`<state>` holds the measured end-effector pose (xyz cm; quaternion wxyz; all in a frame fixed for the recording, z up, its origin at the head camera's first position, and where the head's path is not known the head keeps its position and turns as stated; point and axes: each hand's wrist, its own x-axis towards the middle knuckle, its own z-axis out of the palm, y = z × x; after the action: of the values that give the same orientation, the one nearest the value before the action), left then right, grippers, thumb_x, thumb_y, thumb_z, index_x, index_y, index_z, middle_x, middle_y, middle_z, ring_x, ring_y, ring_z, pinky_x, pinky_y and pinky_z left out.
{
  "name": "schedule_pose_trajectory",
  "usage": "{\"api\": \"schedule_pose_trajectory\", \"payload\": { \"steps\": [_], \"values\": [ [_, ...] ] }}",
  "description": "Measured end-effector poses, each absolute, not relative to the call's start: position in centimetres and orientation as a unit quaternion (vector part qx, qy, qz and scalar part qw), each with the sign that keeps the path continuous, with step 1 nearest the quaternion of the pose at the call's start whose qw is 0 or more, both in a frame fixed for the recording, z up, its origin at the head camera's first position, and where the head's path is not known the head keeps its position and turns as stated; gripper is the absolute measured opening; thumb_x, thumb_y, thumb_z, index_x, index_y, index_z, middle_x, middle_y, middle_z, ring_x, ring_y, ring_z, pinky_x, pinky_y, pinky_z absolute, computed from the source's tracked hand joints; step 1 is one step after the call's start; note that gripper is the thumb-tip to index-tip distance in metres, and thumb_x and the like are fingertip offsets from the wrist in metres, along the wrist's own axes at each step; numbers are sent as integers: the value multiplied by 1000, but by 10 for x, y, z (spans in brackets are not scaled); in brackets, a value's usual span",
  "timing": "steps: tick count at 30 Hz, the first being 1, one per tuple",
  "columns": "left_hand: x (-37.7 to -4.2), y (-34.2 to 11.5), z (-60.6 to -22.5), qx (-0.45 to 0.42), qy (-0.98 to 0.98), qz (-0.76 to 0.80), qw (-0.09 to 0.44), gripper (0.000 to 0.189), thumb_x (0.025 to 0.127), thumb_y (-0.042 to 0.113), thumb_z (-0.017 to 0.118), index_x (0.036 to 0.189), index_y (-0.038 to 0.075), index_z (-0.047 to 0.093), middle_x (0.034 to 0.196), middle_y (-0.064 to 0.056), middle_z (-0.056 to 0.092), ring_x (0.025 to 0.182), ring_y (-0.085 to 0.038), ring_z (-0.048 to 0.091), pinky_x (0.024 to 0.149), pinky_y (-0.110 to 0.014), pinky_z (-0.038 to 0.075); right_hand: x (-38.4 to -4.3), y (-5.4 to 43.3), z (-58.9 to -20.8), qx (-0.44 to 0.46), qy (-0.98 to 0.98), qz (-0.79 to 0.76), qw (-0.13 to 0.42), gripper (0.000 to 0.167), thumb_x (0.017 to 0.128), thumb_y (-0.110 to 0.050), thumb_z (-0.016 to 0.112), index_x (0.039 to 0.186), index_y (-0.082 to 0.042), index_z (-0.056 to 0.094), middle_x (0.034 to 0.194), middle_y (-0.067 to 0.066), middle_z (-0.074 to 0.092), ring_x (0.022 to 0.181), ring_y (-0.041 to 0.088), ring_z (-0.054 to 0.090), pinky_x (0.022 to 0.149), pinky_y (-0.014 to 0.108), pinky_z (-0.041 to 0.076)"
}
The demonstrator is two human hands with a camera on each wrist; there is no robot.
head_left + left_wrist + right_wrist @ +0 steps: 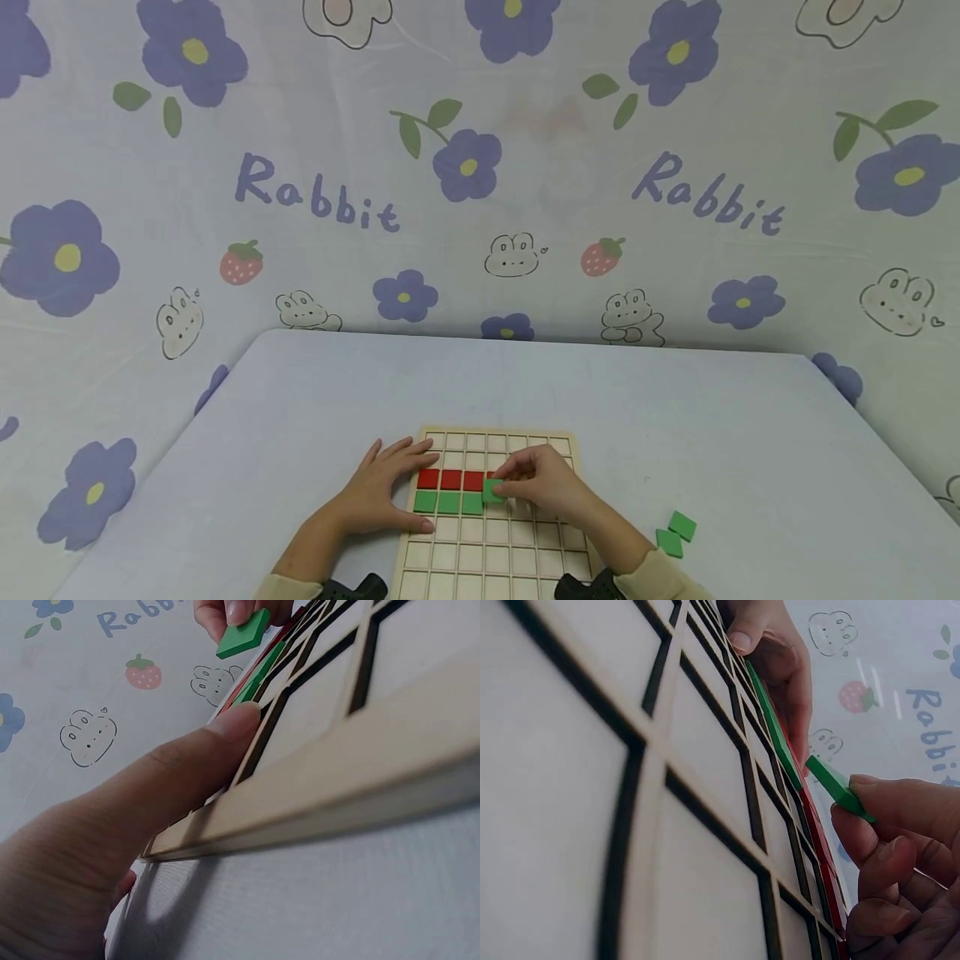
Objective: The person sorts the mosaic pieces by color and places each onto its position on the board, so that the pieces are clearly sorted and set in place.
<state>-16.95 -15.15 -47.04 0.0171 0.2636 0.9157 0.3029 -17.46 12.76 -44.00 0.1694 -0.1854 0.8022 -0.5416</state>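
A wooden grid board (457, 557) lies on the table, its square cells edged by raised strips. My right hand (546, 485) pinches a green square tile (492, 491) between thumb and fingers. In the right wrist view that tile (838, 787) is tilted and held above the board. Three green tiles (448, 502) lie in one row, left of the held one. Red tiles (451, 479) fill cells in the row behind, partly hidden by my right hand. My left hand (384, 490) rests with spread fingers on the board's left side, its thumb (187, 761) on the frame.
Two loose green tiles (682, 526) lie touching or nearly so on the white table (300, 400), right of my right forearm. A cloth backdrop (570, 183) printed with flowers and rabbits hangs behind the table's far edge.
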Motion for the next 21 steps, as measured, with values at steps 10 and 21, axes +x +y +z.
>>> {"api": "schedule_pose_trajectory", "payload": {
  "steps": [10,21],
  "values": [
    [-170,-152,-471,267,914,306,17,88,61,59,77,135,21,50,148,0,39,140,-32,27,111,-63,4,-174,127,-442,-209,818,-511,162,13,82,-11,70,88,0,70,82,7,66,61,7,50,50,17,40],
    [-170,-150,-469,260,917,302,19,88,60,58,78,135,21,50,148,0,39,140,-32,27,112,-63,4,-172,128,-436,-249,826,-480,158,9,79,-11,72,81,-3,70,77,6,65,57,4,50,50,17,41]
  ]
}}
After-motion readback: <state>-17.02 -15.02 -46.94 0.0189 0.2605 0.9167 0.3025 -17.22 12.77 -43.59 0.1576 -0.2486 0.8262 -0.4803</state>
